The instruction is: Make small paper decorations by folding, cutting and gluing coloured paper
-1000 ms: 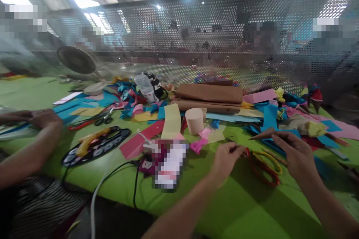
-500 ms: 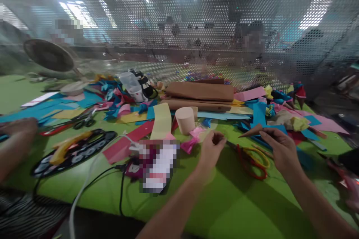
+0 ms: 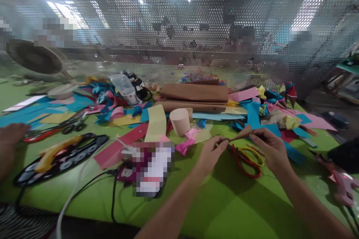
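Note:
A small brown paper cone [image 3: 243,133] is stretched between my two hands above the green table. My left hand [image 3: 212,153] is closed in a pinch at its narrow tip. The wide end sits between the thumb and fingers of my right hand [image 3: 267,145]. Just below the cone, scissors [image 3: 249,162] with red and yellow handles lie on the table, their blades partly hidden by my left hand. A pink ribbon-like twist [image 3: 185,145] and a cream paper roll [image 3: 179,121] are left of my left hand.
Folded brown paper [image 3: 195,93] lies at the back before a perforated metal screen [image 3: 179,41]. A pink glue gun [image 3: 343,183] is at right. A phone [image 3: 155,171], cables and a yellow-handled glue gun [image 3: 56,155] are at left. Another person's hand [image 3: 12,134] is at the left edge.
My left hand has come to the cone's tip and pinched it; before, it was apart from the cone. My right hand still holds the wide end. The view has shifted slightly right.

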Motion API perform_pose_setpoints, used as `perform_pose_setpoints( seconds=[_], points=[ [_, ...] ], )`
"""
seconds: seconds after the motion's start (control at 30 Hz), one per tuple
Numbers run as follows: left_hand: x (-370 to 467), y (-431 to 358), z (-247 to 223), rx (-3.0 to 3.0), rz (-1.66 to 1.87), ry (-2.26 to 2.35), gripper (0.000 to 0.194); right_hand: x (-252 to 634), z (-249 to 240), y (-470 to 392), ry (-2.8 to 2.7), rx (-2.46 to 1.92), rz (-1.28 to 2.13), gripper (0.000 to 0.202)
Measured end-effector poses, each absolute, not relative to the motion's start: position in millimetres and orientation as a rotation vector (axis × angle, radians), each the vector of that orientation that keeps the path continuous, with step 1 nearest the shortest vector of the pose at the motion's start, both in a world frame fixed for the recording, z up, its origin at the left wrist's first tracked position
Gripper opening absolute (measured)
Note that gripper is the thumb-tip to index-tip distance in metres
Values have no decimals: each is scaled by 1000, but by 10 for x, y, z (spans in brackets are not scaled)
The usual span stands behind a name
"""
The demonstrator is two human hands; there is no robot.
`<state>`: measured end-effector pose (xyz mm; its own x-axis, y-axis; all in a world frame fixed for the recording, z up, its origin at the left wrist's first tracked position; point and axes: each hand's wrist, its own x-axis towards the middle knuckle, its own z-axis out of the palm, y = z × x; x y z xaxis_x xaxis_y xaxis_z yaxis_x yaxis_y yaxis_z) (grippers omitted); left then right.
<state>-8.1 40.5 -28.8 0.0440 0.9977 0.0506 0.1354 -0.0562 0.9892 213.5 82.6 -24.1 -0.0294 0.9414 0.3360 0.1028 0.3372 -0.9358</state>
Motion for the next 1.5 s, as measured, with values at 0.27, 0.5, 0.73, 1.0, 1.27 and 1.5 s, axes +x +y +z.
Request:
perform_pose_setpoints(
  seconds=[0.27, 0.5, 0.73, 1.0, 1.27, 1.5],
  points=[
    [-53, 431, -358, 1356, 1179, 1234, 18, 2085, -157, 756, -1642, -981, 752, 11],
    [-67, 422, -382, 1295, 1157, 1140, 24, 2045, -90, 711, -1668, -985, 710, 9],
    [-36, 411, -303, 1408, 1118, 1114, 32, 1996, -91, 666, -1797, -994, 654, 13],
    [-32, 396, -293, 1468, 1113, 1151, 27, 1943, -148, 632, -1748, -1063, 768, 17],
    [1, 387, -341, 1662, 1155, 1284, 22, 1861, -184, 596, -1684, -1159, 967, 24],
    [14, 379, -378, 1736, 1214, 1321, 21, 1807, -231, 611, -1565, -1076, 1189, 26]
  ],
)
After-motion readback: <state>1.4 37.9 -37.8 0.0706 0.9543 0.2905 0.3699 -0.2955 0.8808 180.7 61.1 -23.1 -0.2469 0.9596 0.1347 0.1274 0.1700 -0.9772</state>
